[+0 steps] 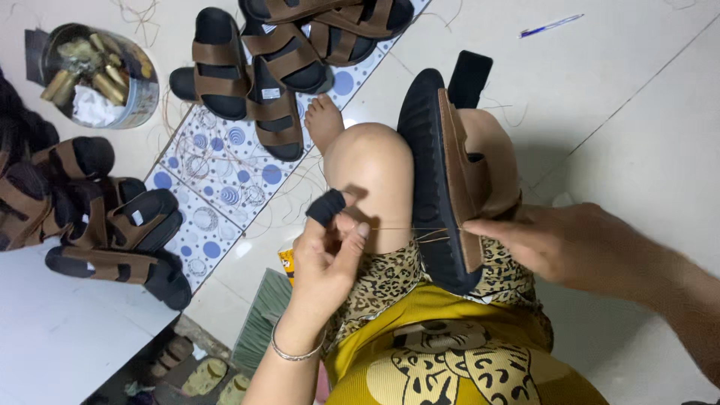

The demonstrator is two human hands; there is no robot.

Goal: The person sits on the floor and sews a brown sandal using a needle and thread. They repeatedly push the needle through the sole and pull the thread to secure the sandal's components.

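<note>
A person sits on the floor w/ a black sandal (pixel 431 180) stood on its edge between the knees. It has brown straps (pixel 469 176) on the side facing the right knee.

The left hand (pixel 322 259) is closed in a pinch. It pulls a thin brown thread (pixel 409 229) tight, & one finger wears a black cover (pixel 325 207). The thread runs straight across to the sandal. The right hand (pixel 559 244) is closed too, fingertips pressed on the strap edge where the thread goes in. A needle is too small to tell.

How far along: this sandal is in the middle of being sewn, I think. The strap sits on the sole, but the thread is not cut & loose ends hang by it. A pile of sandals (pixel 97 210) w/ brown straps lies at the left, & more sandals (pixel 292 45) lie up top on a dotted mat (pixel 217 169). Those look sewn, but I can't tell for sure.

A tin of thread spools (pixel 97 75) sits top left, well apart. A blue pen (pixel 551 25) lies on the floor far up
</note>
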